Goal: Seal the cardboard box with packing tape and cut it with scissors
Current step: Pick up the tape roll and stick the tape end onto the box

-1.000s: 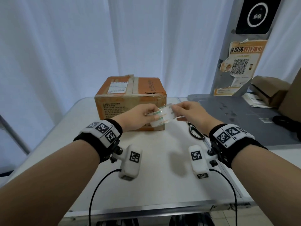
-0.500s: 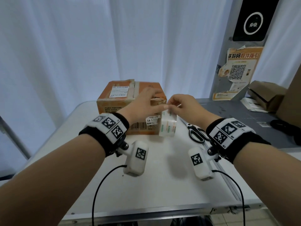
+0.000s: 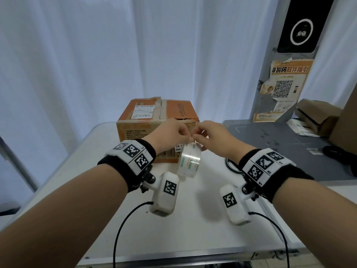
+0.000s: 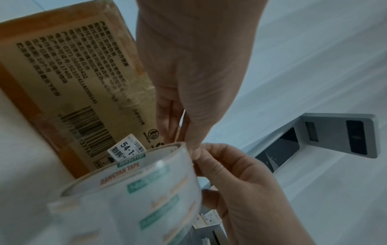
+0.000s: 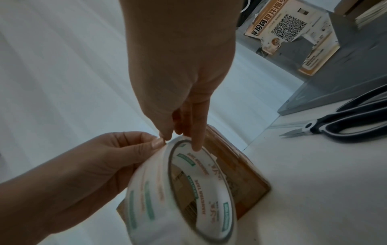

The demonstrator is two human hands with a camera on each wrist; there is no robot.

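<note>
Over the white table [image 3: 193,219], both hands meet at the top rim of the clear tape roll [image 3: 189,161], held in the air just in front of the cardboard box [image 3: 154,120]. Left hand [image 3: 170,134] pinches the roll's outer edge; right hand [image 3: 210,135] has a finger inside the core and thumb pinching at the rim. Looks like the find-the-tape-end step; nothing pulled out yet. Next move likely needs a nail under the loose end, then a steady peel toward the box top seam. Scissors [image 5: 343,126] lie on the table to the right, untouched. White curtain [image 3: 96,64] behind, QR poster [image 3: 284,89] on a grey post, more cartons at right.
</note>
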